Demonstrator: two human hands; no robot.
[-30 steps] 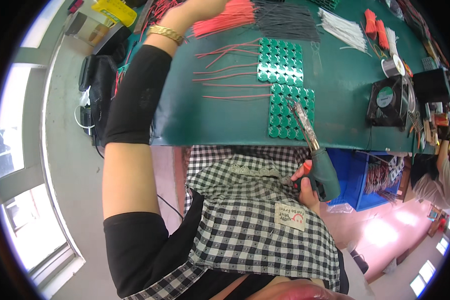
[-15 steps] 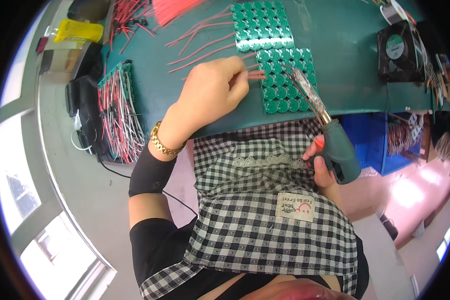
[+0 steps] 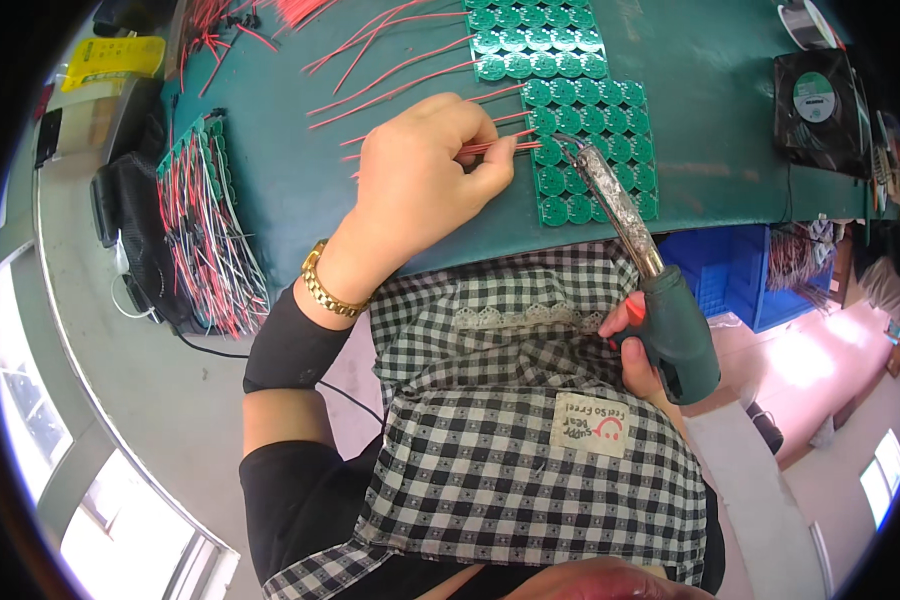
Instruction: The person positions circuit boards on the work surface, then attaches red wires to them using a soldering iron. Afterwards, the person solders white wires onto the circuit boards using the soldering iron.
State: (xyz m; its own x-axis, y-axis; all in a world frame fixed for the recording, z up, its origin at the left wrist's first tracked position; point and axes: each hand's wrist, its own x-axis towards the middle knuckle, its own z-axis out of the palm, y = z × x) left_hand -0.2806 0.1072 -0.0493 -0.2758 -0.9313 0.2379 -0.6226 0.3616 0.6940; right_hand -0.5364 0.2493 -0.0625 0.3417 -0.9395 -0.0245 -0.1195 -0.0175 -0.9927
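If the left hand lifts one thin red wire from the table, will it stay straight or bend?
Probably floppy: the loose red wires already lie in gentle curves on the green table. Likely very light, being so thin. The left hand pinches several at once, suggesting little resistance.

A black square cooling fan (image 3: 815, 98) is placed at the far right of the green table (image 3: 710, 120). A second panel of round green circuit boards (image 3: 535, 38) is laid at the top centre, with loose red wires (image 3: 390, 55) spread beside it. A bundle of wired boards with red, black and white leads (image 3: 210, 230) is hung over the left table edge. A yellow packet (image 3: 115, 58) is seen top left. A blue plastic crate (image 3: 740, 275) is stowed beneath the table.
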